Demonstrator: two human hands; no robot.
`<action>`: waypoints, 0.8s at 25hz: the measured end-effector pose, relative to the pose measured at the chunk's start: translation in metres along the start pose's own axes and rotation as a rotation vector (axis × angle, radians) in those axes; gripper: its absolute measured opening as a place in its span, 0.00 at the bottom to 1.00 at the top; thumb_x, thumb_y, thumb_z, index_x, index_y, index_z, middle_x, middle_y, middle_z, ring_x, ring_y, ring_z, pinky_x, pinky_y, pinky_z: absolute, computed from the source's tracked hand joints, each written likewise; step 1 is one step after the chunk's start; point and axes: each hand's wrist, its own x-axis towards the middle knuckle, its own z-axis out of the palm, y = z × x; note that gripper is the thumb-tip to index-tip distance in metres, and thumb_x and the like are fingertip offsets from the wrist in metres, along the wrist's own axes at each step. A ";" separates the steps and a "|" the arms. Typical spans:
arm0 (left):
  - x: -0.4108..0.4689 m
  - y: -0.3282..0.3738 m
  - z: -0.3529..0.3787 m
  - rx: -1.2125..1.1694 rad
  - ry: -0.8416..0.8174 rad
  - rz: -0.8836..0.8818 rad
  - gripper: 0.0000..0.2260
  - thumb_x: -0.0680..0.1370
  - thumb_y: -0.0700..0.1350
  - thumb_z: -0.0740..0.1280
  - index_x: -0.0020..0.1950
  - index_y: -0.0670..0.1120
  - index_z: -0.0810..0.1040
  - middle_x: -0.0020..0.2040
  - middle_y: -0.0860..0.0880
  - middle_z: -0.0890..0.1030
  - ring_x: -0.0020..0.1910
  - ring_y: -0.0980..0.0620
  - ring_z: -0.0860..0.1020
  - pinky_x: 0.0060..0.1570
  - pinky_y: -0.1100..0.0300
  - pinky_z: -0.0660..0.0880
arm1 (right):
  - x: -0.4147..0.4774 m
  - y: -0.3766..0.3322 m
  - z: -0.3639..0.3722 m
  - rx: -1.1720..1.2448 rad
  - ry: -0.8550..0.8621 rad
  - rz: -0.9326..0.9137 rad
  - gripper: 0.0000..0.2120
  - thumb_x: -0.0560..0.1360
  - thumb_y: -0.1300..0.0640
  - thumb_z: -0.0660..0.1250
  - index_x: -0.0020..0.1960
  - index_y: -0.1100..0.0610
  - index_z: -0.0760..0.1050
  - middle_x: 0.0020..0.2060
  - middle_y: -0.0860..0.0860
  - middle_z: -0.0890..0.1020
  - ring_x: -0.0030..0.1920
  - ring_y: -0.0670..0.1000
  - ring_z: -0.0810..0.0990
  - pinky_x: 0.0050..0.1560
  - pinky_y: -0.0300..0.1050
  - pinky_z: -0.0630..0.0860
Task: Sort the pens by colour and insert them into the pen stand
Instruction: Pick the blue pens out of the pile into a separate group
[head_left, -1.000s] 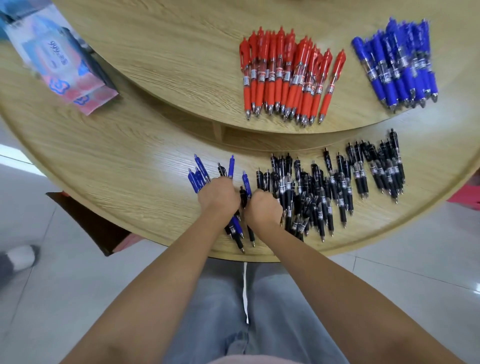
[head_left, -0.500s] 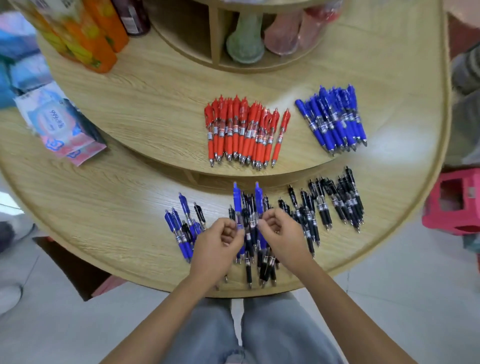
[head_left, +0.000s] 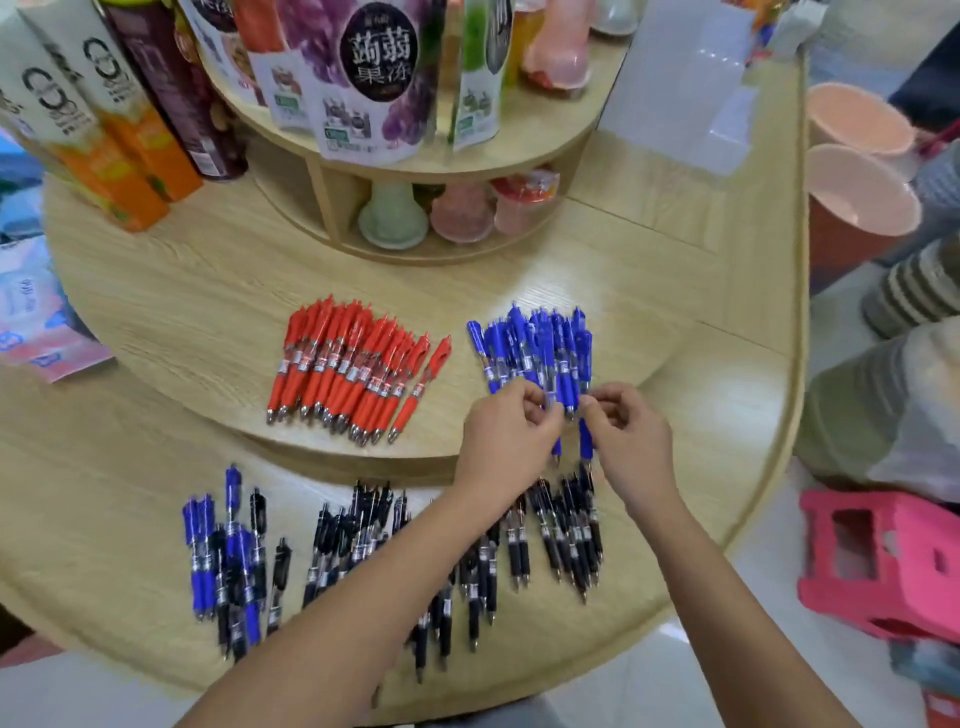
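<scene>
Blue plastic click pens (head_left: 535, 348) lie in a neat heap on the middle tier of a round, light-wood tiered display stand (head_left: 208, 312), their tips pointing toward the person. Both hands are at the near edge of that heap. The left hand (head_left: 506, 431) has its fingers curled in, and thumb and fingertips pinch a single blue pen (head_left: 557, 449) whose grip and tip poke out below the knuckles. The right hand (head_left: 626, 436) is just beside it, curled the same way. It pinches a second blue pen (head_left: 586, 441) that hangs down past the tier's edge. The picture is a little blurred, so how the fingers sit on the barrels is hard to make out.

Left of the blue heap on the same tier, near it but apart, lies a fanned row of red plastic click pens (head_left: 353, 369). One tier below the blue heap, black click pens (head_left: 358, 535) are spread across the wood, partly hidden under the two forearms. Farther left on that lower tier is a small mixed cluster of blue and black pens (head_left: 228, 551).

Beyond the blue heap, higher up the stand, are orange juice cartons (head_left: 130, 156) and a purple grape jelly pouch (head_left: 379, 67). Off to the right of the heap, past the stand's rim, are peach-coloured plastic cups (head_left: 862, 192) and a pink plastic stool (head_left: 883, 561).
</scene>
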 end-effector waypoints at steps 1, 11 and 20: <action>0.013 0.007 0.011 0.047 0.016 -0.012 0.05 0.76 0.48 0.66 0.46 0.47 0.76 0.35 0.55 0.77 0.36 0.55 0.76 0.40 0.60 0.73 | 0.018 0.003 -0.006 -0.041 0.000 0.008 0.03 0.75 0.61 0.67 0.43 0.53 0.77 0.34 0.47 0.79 0.37 0.47 0.77 0.43 0.41 0.74; 0.080 0.015 0.057 0.503 0.020 -0.103 0.12 0.76 0.49 0.64 0.53 0.41 0.73 0.48 0.43 0.80 0.49 0.42 0.78 0.43 0.53 0.73 | 0.100 0.018 0.015 -0.280 -0.095 0.052 0.04 0.73 0.57 0.68 0.45 0.58 0.78 0.35 0.48 0.78 0.38 0.48 0.75 0.35 0.37 0.67; 0.056 0.007 0.034 0.263 -0.006 0.018 0.06 0.77 0.47 0.63 0.53 0.50 0.75 0.35 0.53 0.78 0.38 0.50 0.78 0.40 0.53 0.76 | 0.080 0.012 0.010 -0.181 -0.025 -0.057 0.05 0.76 0.60 0.63 0.47 0.56 0.78 0.36 0.46 0.78 0.35 0.41 0.74 0.34 0.27 0.66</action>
